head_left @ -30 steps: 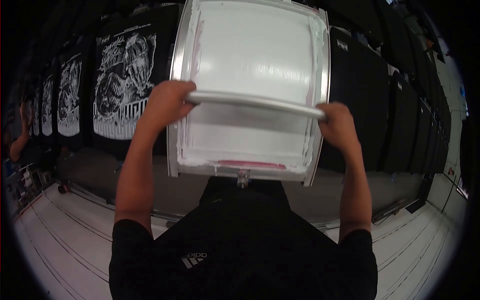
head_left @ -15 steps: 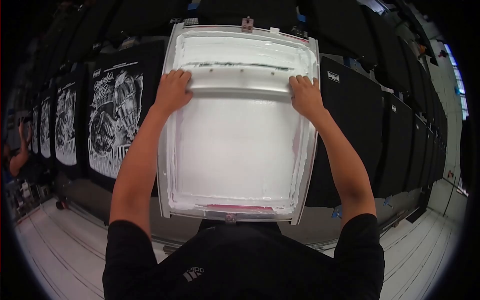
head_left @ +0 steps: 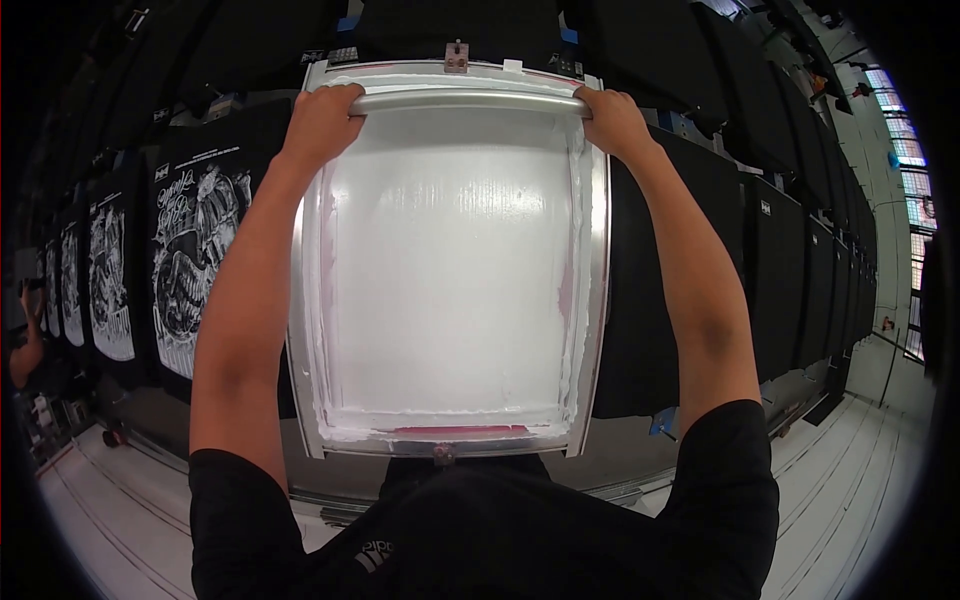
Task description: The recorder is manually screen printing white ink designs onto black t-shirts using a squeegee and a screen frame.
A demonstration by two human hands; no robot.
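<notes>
Both ends of a long metal squeegee [head_left: 470,101] are gripped, one by my left hand [head_left: 322,125] and the other by my right hand [head_left: 618,122]. The fingers of each hand are closed round it. It lies across the far end of a screen printing frame [head_left: 600,220]. White ink [head_left: 455,290] coats the mesh, with thick smears along the inner edges. A reddish strip [head_left: 460,430] shows at the near end. Clamps hold the frame, a far clamp [head_left: 457,57] and a near clamp [head_left: 444,454]. The squeegee's blade is hidden from view.
To the left hang black shirts with a white print [head_left: 205,240] in a row of platens. Plain black shirts [head_left: 675,280] line the right side. At the far left another person's arm [head_left: 28,350] shows. Pale flooring [head_left: 830,500] lies below.
Both my hands have moved the squeegee farther away, up to the frame's far end. The squeegee has tilted, so its flat face no longer shows. My view has shifted slightly.
</notes>
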